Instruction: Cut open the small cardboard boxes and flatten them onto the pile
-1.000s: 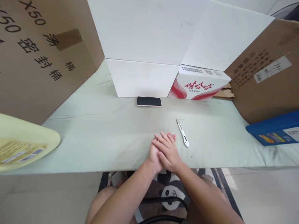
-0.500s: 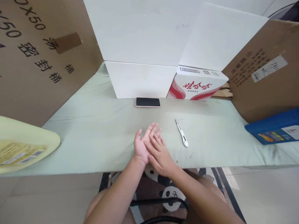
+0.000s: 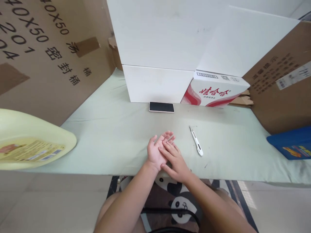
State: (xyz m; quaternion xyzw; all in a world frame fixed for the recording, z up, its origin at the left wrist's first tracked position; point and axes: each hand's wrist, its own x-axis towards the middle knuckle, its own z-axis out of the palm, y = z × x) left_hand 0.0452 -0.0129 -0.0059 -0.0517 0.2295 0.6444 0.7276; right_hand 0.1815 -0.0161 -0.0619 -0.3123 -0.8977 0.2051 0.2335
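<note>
My left hand (image 3: 156, 153) lies palm up over the front part of the cloth-covered table, its fingers apart and slightly curled. Across its palm and fingers rests my right hand (image 3: 175, 161), palm down with the fingers spread. Neither hand holds an object; they touch each other. To the right of them a white utility knife (image 3: 196, 141) lies on the cloth. Beyond the hands, a phone (image 3: 161, 107) with a dark screen lies flat against the foot of the white panel.
Behind the phone stand white panels (image 3: 160, 84) and a white-and-red box (image 3: 215, 90). Large brown cartons (image 3: 80, 74) flank both sides. A pale yellow bottle (image 3: 36, 129) is at the left, a blue package (image 3: 291, 142) at the right. The table's front edge (image 3: 85, 173) runs below.
The whole view has shifted, so the table, objects and hands appear farther right. The hands remain laid together, with the fingers slightly changed in pose.
</note>
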